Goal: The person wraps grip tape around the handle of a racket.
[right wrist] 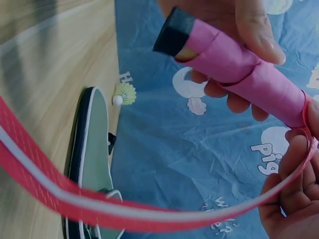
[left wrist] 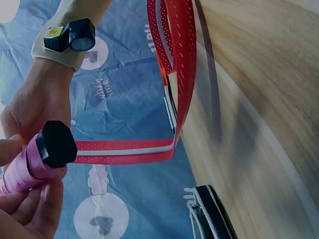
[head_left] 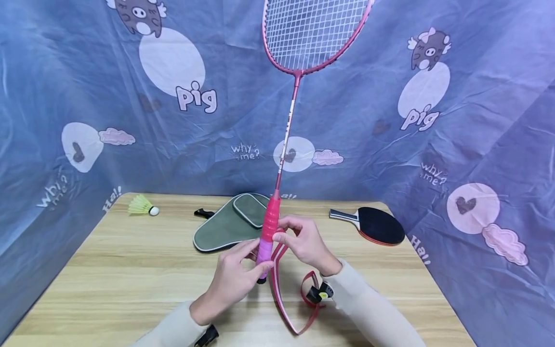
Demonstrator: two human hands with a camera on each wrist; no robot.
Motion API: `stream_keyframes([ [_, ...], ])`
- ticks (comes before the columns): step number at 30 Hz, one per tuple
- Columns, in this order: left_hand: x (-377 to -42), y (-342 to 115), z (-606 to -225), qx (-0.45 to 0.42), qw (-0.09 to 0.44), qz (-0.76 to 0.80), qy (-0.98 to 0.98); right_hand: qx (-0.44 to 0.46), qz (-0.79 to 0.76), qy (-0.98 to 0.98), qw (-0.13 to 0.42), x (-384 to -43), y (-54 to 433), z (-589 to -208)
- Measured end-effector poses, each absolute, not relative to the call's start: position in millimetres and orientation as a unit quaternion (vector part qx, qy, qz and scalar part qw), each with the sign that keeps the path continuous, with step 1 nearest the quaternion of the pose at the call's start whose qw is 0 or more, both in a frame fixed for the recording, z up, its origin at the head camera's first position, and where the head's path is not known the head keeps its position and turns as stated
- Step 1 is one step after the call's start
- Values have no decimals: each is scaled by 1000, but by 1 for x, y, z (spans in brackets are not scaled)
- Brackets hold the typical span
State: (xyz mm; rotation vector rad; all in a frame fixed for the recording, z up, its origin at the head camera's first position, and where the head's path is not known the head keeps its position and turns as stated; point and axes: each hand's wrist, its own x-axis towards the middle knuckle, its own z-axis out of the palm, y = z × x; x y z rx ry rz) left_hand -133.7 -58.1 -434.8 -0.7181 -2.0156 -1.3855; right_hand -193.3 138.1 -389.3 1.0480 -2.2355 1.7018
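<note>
A badminton racket (head_left: 287, 130) stands upright and slightly tilted, its strung head at the top of the head view. My left hand (head_left: 234, 272) grips the lower handle, fingers and thumb round its pink-purple wrap (right wrist: 234, 59). A black butt cap (left wrist: 59, 144) ends the handle. My right hand (head_left: 305, 243) pinches a red grip tape (right wrist: 209, 219) against the handle, at the edge between the red upper part (head_left: 271, 217) and the purple lower part. From there the perforated tape, with a pale stripe along it, hangs in a loop down to the table.
On the wooden table (head_left: 108, 289), a green paddle case (head_left: 225, 229) lies behind my hands, with a black handle end at its left. A yellow shuttlecock (head_left: 142, 206) is at the far left. To the right lies a black table tennis paddle (head_left: 380, 225). Blue patterned cloth (head_left: 234, 111) surrounds the table.
</note>
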Motion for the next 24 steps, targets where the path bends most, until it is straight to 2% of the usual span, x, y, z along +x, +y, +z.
stream_keyframes([
  [5, -132, -59, -435, -234, 277, -490, -793, 338, 559, -752, 87, -192, 137, -391],
  [11, -128, -62, -430, -223, 221, -514, -799, 331, 574, -748, 44, -192, 139, -389],
  [16, -127, -66, -428, -235, 175, -535, -792, 341, 576, -743, 15, -192, 142, -384],
  [24, -129, -69, -430, -281, 155, -548, -773, 348, 565, -748, 8, -195, 144, -381],
])
